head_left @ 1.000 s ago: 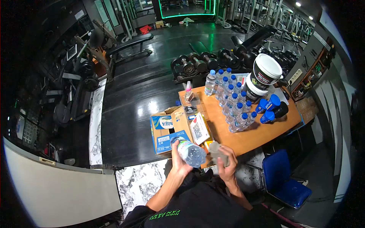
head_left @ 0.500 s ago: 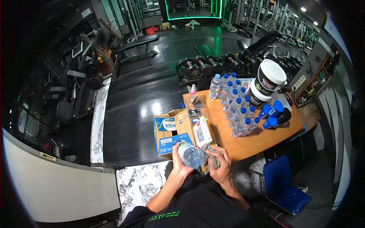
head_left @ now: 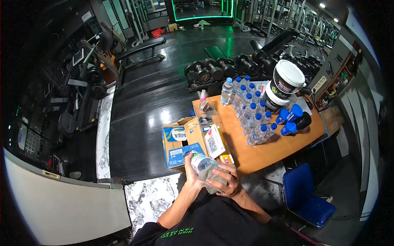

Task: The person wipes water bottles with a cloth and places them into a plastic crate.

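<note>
- I can't make out the cap of the bottle [head_left: 200, 161]; the grey cloth [head_left: 211, 178] and right fingers hide its base.
- I see its long axis run diagonally, neck up-left and away from the torso, base down-right.
- I have the left hand [head_left: 192, 175] clamped around its side.
- I have the right hand [head_left: 228, 181] closed over the cloth, pressing it against the base.
- I see the bottle held up by the near edge of the carton [head_left: 186, 150].
</note>
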A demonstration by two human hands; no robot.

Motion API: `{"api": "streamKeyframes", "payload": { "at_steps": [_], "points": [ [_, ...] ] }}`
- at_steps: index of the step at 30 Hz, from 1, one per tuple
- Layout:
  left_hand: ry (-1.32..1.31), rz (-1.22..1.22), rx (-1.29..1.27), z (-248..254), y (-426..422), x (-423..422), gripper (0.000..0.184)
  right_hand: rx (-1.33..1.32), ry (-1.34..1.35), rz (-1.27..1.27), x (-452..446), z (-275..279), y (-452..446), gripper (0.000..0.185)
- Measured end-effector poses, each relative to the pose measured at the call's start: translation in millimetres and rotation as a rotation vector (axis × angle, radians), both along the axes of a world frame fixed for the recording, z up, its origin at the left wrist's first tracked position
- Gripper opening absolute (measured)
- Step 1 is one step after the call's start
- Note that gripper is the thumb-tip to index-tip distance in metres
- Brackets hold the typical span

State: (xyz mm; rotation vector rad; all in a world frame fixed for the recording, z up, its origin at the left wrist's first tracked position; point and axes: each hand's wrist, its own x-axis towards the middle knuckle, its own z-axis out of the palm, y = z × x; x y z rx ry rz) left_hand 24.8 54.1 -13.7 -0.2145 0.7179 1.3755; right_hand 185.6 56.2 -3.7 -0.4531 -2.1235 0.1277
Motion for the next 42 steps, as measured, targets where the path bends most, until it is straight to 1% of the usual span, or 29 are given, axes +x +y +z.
{"api": "streamKeyframes", "payload": {
  "at_steps": [2, 4, 5, 6, 8, 9, 10, 12, 14, 15, 16, 17, 18, 19, 20, 22, 23, 24, 26, 28, 29, 30, 32, 34, 36, 38, 40, 41, 42],
  "points": [
    [0.043, 0.069, -0.031, -5.4, 2.3, -1.2, 0.059, -0.027, -0.008, 0.004, 11.9, -8.4, 4.8, 0.043],
    [-0.187, 0.048, -0.075, 6.1, 0.2, -7.7, 0.058, -0.155, 0.021, -0.189, 17.7, -12.9, 17.3, 0.039],
    [-0.198, 0.048, -0.059, 12.9, -2.5, -5.7, 0.053, -0.238, 0.029, -0.189, 24.9, -12.0, 21.9, 0.038],
    [-0.199, 0.049, -0.061, 16.3, -2.6, -5.3, 0.053, -0.313, 0.106, -0.190, 29.7, -13.4, 22.5, 0.033],
    [-0.172, 0.020, -0.024, 19.3, -0.7, -2.7, 0.053, -0.391, 0.318, -0.226, 24.4, 10.5, 10.6, 0.030],
    [-0.199, 0.014, -0.012, 4.5, 3.0, -4.1, 0.054, -0.376, 0.407, -0.234, 16.1, 18.1, 2.2, 0.030],
    [-0.201, 0.013, -0.010, 5.1, 4.4, -0.7, 0.054, -0.357, 0.496, -0.240, 7.8, 25.1, -6.7, 0.031],
    [-0.103, -0.024, -0.065, 7.5, 8.3, 6.1, 0.057, -0.302, 0.270, -0.161, -6.5, 40.7, -18.6, 0.035],
    [-0.099, -0.083, -0.036, -23.1, 4.5, -2.5, 0.055, -0.156, -0.195, -0.149, -9.0, 39.9, -16.9, 0.042],
    [-0.101, -0.090, -0.071, -29.4, 3.3, -4.0, 0.055, -0.080, -0.131, -0.173, -10.2, 22.5, -15.8, 0.049],
    [-0.102, -0.099, -0.104, -31.6, 3.6, -4.3, 0.054, -0.080, -0.130, -0.176, -7.2, 3.9, -12.3, 0.049],
    [-0.011, 0.023, -0.096, -15.9, 6.7, 4.0, 0.056, -0.112, -0.026, -0.150, 0.2, -13.6, -6.5, 0.049],
    [-0.009, 0.019, -0.094, -18.4, 6.7, 0.9, 0.056, -0.144, 0.080, -0.124, 4.6, -16.9, -1.7, 0.048],
    [-0.247, -0.005, -0.061, -22.8, 4.9, -5.7, 0.059, -0.241, 0.071, -0.228, 7.3, -19.1, 4.2, 0.045],
    [-0.484, -0.026, -0.025, -25.2, 5.1, -9.8, 0.062, -0.322, -0.069, -0.300, 15.5, -18.2, 14.4, 0.039],
    [-0.443, 0.040, -0.051, 3.5, 6.1, -0.3, 0.058, -0.609, 0.160, -0.261, 24.3, -21.1, 20.6, 0.034],
    [-0.280, 0.026, -0.027, 10.8, 7.3, 1.6, 0.059, -0.622, 0.228, -0.296, 26.9, -16.2, 17.8, 0.024],
    [-0.116, 0.011, -0.009, 13.3, 7.2, 2.8, 0.059, -0.624, 0.225, -0.294, 25.0, -8.6, 13.5, 0.024],
    [-0.140, -0.010, -0.022, 5.9, 10.9, 5.2, 0.061, -0.459, 0.428, -0.279, 17.0, 6.2, 1.1, 0.030],
    [-0.099, -0.017, -0.069, 13.2, 13.4, 12.4, 0.060, -0.183, 0.321, -0.138, 3.4, 23.8, -4.1, 0.040],
    [-0.123, -0.094, -0.053, 15.6, 7.5, 11.6, 0.059, -0.170, 0.124, -0.139, -1.5, 35.6, -5.2, 0.044],
    [-0.120, -0.178, 0.124, -21.2, 8.6, 1.5, 0.057, -0.158, -0.072, -0.137, -5.9, 46.5, -6.8, 0.049],
    [-0.021, -0.091, -0.043, -22.0, 9.9, 3.3, 0.055, -0.143, -0.066, -0.148, -11.1, 34.9, -6.7, 0.053],
    [-0.009, -0.045, -0.036, -6.2, 10.3, 7.9, 0.054, -0.209, 0.024, -0.108, -3.7, 31.6, -2.2, 0.055],
    [0.001, -0.005, -0.034, -7.2, 9.7, 2.4, 0.054, -0.229, 0.080, -0.178, 6.7, 22.3, 6.0, 0.042],
    [-0.480, -0.078, 0.038, -25.1, 9.8, -16.1, 0.059, -0.439, 0.034, -0.283, 18.5, 12.9, 21.2, 0.031],
    [-0.419, -0.060, 0.051, -6.2, 10.5, -12.8, 0.060, -0.610, 0.217, -0.291, 22.6, 13.0, 26.1, 0.023],
    [-0.296, -0.015, 0.029, 2.7, 11.0, -10.2, 0.060, -0.572, 0.298, -0.306, 19.6, 17.5, 24.4, 0.023],
    [-0.176, 0.028, 0.001, 9.2, 10.3, -8.1, 0.059, -0.576, 0.293, -0.304, 14.5, 24.6, 18.7, 0.023]
  ]
}}
